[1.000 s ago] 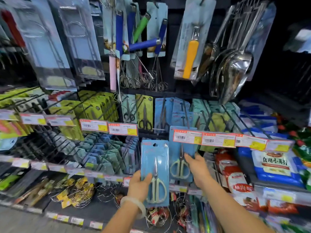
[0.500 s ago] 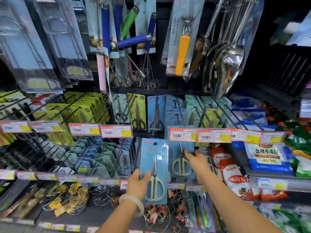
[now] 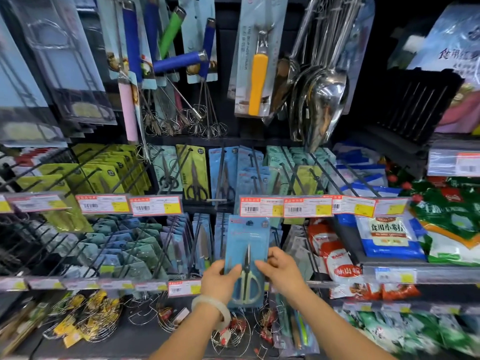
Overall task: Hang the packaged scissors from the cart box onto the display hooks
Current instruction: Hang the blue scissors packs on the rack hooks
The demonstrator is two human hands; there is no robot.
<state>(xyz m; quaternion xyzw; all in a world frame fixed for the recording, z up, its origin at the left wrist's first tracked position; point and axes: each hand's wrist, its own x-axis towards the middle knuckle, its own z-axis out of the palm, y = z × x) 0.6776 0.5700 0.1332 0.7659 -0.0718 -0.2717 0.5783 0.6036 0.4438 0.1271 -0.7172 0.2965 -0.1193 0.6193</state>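
A blue card pack of pale-handled scissors (image 3: pixel 246 245) stands upright in front of the lower hook row. My left hand (image 3: pixel 220 280) grips its lower left edge, thumb across the front. From the right, my right hand (image 3: pixel 280 271) pinches the pack's other edge beside the blades. The pack's top hole sits just under the price tags (image 3: pixel 261 207). Behind it more blue scissor packs (image 3: pixel 224 172) hang on long black display hooks (image 3: pixel 255 167). The cart box is out of view.
Yellow-green and teal packs (image 3: pixel 104 172) fill hooks to the left. Whisks (image 3: pixel 187 118), ladles (image 3: pixel 324 92) and a yellow-handled tool (image 3: pixel 257 81) hang above. Food bags (image 3: pixel 384 235) sit on the right shelf. Wire skimmers (image 3: pixel 91 318) lie on the bottom shelf.
My right hand left the hanging pack on the hook and came over to the pack in my left hand. Both hands now hold it, shifted slightly right.
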